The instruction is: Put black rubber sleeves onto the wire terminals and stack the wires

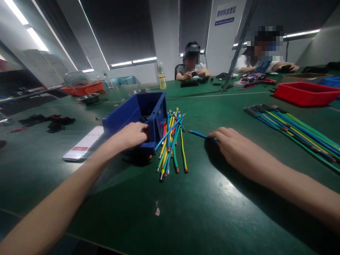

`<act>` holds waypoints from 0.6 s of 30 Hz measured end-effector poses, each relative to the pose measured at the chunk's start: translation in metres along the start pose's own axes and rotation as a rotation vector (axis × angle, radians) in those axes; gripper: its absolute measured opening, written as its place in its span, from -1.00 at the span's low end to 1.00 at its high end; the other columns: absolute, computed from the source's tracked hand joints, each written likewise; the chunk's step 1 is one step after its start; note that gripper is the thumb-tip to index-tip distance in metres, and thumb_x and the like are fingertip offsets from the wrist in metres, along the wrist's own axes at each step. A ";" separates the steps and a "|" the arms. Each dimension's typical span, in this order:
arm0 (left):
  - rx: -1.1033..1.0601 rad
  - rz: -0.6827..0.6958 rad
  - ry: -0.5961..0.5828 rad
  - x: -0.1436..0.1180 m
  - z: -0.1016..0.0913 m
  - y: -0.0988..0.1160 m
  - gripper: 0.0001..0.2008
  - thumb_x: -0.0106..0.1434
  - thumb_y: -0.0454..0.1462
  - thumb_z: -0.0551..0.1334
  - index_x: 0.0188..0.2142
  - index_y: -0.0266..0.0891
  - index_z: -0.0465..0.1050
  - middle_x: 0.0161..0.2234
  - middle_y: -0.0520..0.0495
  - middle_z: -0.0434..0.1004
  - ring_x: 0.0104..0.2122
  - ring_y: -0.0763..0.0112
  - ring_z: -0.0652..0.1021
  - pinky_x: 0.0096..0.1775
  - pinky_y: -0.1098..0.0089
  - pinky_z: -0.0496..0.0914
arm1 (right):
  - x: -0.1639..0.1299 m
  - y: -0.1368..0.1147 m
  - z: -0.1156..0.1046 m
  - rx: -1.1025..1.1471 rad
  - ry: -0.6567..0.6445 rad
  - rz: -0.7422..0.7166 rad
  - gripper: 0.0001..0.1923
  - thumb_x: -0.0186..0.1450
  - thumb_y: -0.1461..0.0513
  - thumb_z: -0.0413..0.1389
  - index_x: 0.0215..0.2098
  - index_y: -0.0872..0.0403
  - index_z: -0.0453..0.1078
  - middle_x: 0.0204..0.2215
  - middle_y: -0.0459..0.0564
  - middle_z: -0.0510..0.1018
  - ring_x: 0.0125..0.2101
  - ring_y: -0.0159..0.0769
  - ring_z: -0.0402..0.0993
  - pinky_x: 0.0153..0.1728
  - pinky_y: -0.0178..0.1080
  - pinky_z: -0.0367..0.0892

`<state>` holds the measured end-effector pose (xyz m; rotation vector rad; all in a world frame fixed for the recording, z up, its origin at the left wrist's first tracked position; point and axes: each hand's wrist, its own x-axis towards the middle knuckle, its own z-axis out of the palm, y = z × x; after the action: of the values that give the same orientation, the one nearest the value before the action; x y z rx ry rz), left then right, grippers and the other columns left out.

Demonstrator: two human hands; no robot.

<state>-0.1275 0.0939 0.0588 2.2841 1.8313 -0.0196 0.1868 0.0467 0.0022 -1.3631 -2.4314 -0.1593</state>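
Observation:
My left hand reaches into the open front of a blue plastic bin, fingers curled over its low front lip; small dark parts lie inside. A loose bundle of short blue, yellow and green wires with bare copper ends leans against the bin's right side. My right hand rests on the green table, its fingers pinching one blue wire that points left toward the bundle.
A row of long coloured wires lies at the right, with a red tray behind it. A white phone-like card lies left of the bin. Two other people sit at the far side. A bottle and orange tray stand behind.

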 end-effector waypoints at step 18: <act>-0.035 0.141 0.351 -0.007 0.005 0.011 -0.69 0.02 -0.29 0.04 -0.24 -0.25 0.42 -0.19 -0.17 0.49 -0.16 0.11 0.50 -0.11 0.21 0.37 | 0.003 -0.003 -0.001 -0.066 -0.025 -0.015 -0.74 0.35 0.28 -0.08 -0.14 0.20 0.40 -0.23 0.13 0.40 -0.28 -0.18 0.34 -0.25 -0.14 0.38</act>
<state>-0.1176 0.0837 0.0573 2.5111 1.7949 0.4589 0.1835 0.0474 0.0044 -1.3824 -2.4783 -0.2290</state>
